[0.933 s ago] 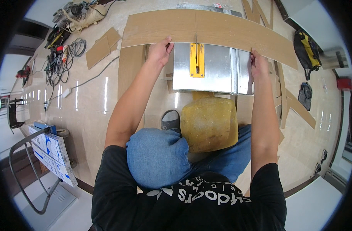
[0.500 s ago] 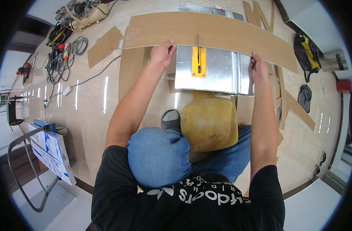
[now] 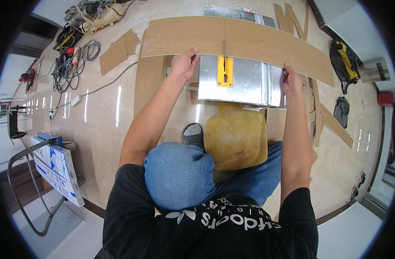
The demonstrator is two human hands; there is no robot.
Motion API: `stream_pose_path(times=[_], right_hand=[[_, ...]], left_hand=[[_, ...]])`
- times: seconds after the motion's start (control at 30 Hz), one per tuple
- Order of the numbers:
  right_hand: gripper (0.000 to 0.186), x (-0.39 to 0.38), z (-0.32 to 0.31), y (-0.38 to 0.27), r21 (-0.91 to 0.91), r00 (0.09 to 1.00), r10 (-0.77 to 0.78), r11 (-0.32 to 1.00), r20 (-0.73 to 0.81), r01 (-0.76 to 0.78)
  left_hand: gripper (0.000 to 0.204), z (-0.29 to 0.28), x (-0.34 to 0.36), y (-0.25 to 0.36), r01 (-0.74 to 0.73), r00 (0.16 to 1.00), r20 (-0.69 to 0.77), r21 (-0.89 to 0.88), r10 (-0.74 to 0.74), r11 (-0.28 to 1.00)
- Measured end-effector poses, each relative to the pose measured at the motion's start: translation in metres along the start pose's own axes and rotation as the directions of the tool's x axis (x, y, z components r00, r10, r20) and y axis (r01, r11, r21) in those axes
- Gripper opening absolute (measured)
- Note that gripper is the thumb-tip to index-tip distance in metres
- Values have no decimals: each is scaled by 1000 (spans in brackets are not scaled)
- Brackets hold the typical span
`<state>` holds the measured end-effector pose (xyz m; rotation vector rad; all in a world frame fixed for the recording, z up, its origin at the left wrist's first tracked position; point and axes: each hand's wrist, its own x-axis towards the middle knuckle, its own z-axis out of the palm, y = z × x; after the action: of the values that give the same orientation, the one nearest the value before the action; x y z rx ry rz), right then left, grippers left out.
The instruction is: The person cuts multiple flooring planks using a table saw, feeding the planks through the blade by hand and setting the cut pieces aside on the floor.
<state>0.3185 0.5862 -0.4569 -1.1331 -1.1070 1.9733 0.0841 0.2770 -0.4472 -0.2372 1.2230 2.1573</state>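
A long wood-look floorboard (image 3: 184, 34) lies crosswise over the silver top of a table saw (image 3: 249, 82). The saw's yellow insert plate (image 3: 224, 77) shows in front of the board. A dark, thin blade rises through the board near its middle, and a fine line runs from there to the far edge. My left hand (image 3: 184, 64) pinches the board's near edge left of the saw top. Further right, my right hand (image 3: 292, 80) has its curled fingers on the same edge, beside the saw's right side. Both hands stay well apart from the blade.
A yellow block-shaped seat or container (image 3: 235, 140) stands between my legs and the saw. Board strips (image 3: 318, 116) lie at right, near a black-and-yellow bag (image 3: 344, 62). Coiled cables (image 3: 70, 64) and board offcuts (image 3: 115, 54) are at left. A trolley (image 3: 37, 185) carries flat boxes.
The floorboard has come slightly toward me over the saw top, covering a bit more of the yellow insert plate. Both hands keep their hold and have shifted nearer with it.
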Motion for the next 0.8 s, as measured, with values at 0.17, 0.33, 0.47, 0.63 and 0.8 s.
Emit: stream_pose_path(times=[0.17, 0.33, 0.47, 0.63, 0.8], right_hand=[[7, -5, -3, 0, 0, 1000, -13, 1000, -8, 13], [7, -9, -4, 0, -2, 1000, 8, 1000, -23, -8], [7, -14, -5, 0, -1, 1000, -4, 1000, -18, 4], [6, -16, -5, 1, -6, 999, -4, 1000, -33, 4], [7, -16, -9, 2, -6, 999, 4, 1000, -35, -4]], left_hand=[[24, 2, -5, -1, 11, 1000, 5, -2, -11, 1000], [24, -4, -6, -3, -1, 1000, 3, 8, 1, 1000], [23, -4, -11, -4, 10, 1000, 0, -1, -10, 1000], [24, -5, -15, -3, 24, 1000, -15, 13, -24, 1000], [25, -4, -19, -6, -2, 1000, -7, 8, 2, 1000]])
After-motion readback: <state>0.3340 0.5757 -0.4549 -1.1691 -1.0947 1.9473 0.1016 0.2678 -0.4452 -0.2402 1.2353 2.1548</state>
